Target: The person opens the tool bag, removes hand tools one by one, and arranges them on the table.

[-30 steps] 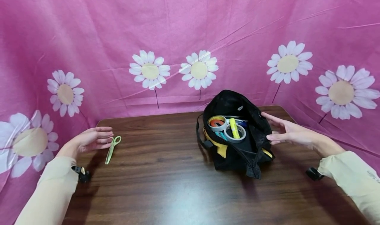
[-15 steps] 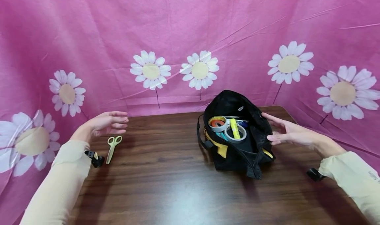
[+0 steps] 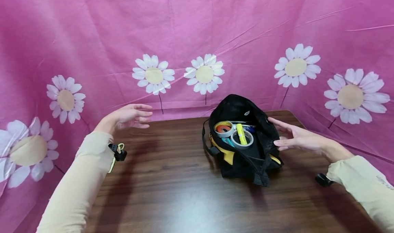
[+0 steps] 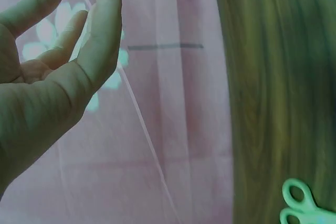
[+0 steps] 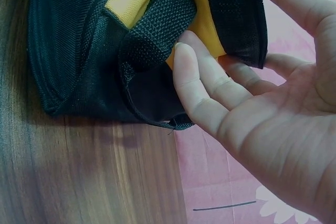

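Observation:
My left hand (image 3: pixel 130 117) hovers above the back left of the table, fingers loosely extended and holding nothing. Green-handled scissors (image 4: pixel 310 214) lie on the wood below; in the head view the wrist camera and sleeve hide most of them. A black and yellow tool bag (image 3: pixel 227 168) stands with its mouth spread wide. Inside it are two tape rolls (image 3: pixel 233 143), a yellow stick-like tube (image 3: pixel 241 134) and some blue items. My right hand (image 3: pixel 297 139) touches the bag's right side with relaxed fingers; its fingertips (image 5: pixel 186 64) rest near the black strap (image 5: pixel 163 22).
The brown wooden table (image 3: pixel 172 158) ends at a pink cloth (image 3: pixel 178 24) printed with white daisies, which hangs along the back and both sides. A black strap (image 3: pixel 205 140) loops off the bag's left side.
My left hand has moved right and away from me, past the scissors, which its sleeve and wrist camera now partly cover. My right hand and the bag keep their places.

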Tool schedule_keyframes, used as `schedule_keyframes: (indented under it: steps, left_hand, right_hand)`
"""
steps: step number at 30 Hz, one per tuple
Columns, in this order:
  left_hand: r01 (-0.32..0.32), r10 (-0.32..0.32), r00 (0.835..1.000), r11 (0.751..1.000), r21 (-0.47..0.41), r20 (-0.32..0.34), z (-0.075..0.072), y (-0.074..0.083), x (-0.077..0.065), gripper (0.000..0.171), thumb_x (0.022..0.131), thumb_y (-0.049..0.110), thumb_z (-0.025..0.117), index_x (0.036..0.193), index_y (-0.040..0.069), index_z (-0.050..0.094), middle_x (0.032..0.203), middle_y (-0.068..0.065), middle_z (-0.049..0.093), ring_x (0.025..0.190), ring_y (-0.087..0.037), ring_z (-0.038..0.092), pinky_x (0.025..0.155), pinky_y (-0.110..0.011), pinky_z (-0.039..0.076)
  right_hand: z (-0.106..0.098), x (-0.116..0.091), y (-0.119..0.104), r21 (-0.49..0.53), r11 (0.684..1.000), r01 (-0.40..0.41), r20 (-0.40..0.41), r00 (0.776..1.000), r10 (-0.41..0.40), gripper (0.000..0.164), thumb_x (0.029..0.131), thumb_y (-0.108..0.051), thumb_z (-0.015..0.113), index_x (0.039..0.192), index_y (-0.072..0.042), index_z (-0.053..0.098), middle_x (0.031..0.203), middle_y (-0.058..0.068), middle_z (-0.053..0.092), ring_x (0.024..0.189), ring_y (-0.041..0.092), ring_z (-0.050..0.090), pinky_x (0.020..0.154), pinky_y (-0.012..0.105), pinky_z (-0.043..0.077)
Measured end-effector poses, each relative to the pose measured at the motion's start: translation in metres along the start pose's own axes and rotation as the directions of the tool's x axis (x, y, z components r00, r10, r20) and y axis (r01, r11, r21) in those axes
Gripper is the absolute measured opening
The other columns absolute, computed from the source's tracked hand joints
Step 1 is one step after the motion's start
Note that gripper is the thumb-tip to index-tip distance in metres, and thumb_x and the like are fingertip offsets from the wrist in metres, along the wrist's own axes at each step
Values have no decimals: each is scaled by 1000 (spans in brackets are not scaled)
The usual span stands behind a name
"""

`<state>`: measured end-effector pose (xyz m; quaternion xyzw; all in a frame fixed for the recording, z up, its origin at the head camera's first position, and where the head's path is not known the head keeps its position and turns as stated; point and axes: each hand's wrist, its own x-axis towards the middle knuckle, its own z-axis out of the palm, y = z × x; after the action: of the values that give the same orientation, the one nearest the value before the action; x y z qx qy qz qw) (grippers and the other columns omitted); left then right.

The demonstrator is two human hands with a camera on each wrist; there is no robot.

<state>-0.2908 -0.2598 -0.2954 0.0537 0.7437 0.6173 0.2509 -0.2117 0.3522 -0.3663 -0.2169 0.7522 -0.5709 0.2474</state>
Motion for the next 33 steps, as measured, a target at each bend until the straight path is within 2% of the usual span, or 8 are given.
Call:
schedule_keyframes:
  steps: [2,7,11,16,20,28,33]
  left_hand:
    - [0,0,1000,1000,7,13,8,8,6,54,106,1,47,154,-6,25,138,-14,47,107,-21,64,99,-47,54]
    - [-4,2,999,1000,22,52,31,30,22,51,107,-1,42,155,-3,27,152,-24,38,130,-38,50,103,-50,50]
    - [-14,9,995,999,52,99,51,44,30,52,106,0,44,155,-2,28,156,-25,35,138,-45,42,105,-53,48]
    - [-34,28,991,998,47,133,76,59,37,52,105,5,52,154,0,33,151,-24,42,136,-42,46,107,-55,46]
    - [-52,48,987,998,19,152,99,71,48,49,105,3,51,152,2,39,145,-23,50,130,-40,52,102,-52,50]
    - [-104,101,973,995,2,207,143,105,65,46,103,5,58,147,4,46,140,-16,55,121,-36,59,95,-47,56]
    - [-119,127,959,992,-47,253,165,115,73,45,102,4,59,146,3,48,136,-15,55,116,-34,60,102,-52,51]
  right_hand:
    - [-1,1,0,1,1000,-3,0,1000,3,89,100,5,56,164,-18,-2,161,31,-3,123,16,59,94,47,56]
    - [-2,1,-2,-10,1000,-11,-16,1000,11,92,99,4,59,164,-18,-1,162,31,-7,122,13,59,93,45,57]
    - [-1,3,-1,-13,1000,-13,-12,1000,13,93,98,5,60,164,-18,-2,162,31,-10,122,14,59,94,47,56]
    - [1,6,4,-4,1000,-2,3,1000,2,93,98,4,60,164,-19,-1,162,31,-12,123,14,58,94,52,54]
    - [0,4,6,13,999,39,27,999,-39,91,99,7,57,164,-18,-2,160,34,-12,124,13,57,93,51,55]
    - [-3,-1,3,24,999,41,39,998,-42,91,99,7,57,163,-16,-4,160,34,-10,124,16,59,94,50,55]
    - [-4,0,3,34,998,49,59,997,-51,91,100,7,56,163,-17,-5,159,34,-15,125,15,58,95,49,54]
